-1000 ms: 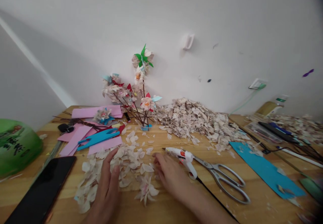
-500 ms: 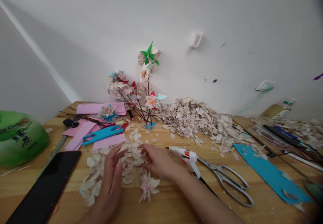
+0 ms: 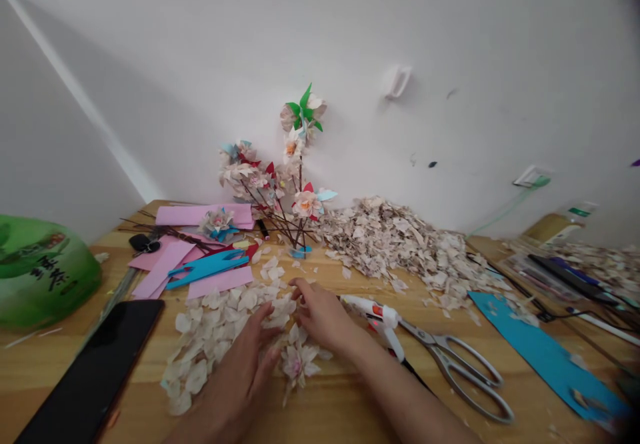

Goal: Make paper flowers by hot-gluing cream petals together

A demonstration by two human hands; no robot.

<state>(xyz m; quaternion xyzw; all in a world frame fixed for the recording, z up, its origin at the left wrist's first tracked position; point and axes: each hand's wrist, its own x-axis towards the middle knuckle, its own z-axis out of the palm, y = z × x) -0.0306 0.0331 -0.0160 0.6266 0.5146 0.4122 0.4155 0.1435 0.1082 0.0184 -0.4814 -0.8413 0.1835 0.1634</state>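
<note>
My left hand (image 3: 243,372) lies flat on a scatter of pale petals (image 3: 210,324) on the wooden table (image 3: 330,417), fingers stretched toward its right side. My right hand (image 3: 323,316) rests just right of it, its fingertips pressed together on a petal at the top of the scatter. A small finished paper flower (image 3: 299,362) lies between the two hands. A white glue gun (image 3: 376,316) lies just right of my right hand.
Steel scissors (image 3: 460,367) lie beside the glue gun. A bunch of paper flowers on stems (image 3: 280,177) stands at the wall, with a big heap of petal scraps (image 3: 400,244) to its right. Pink and blue paper strips (image 3: 200,264), a dark phone (image 3: 95,371), a green bag (image 3: 40,271) and a blue sheet (image 3: 545,357) surround them.
Both hands have slid together over the petals: the left moved right toward the paper flower, and the right moved left and up from the glue gun to the petal pile.
</note>
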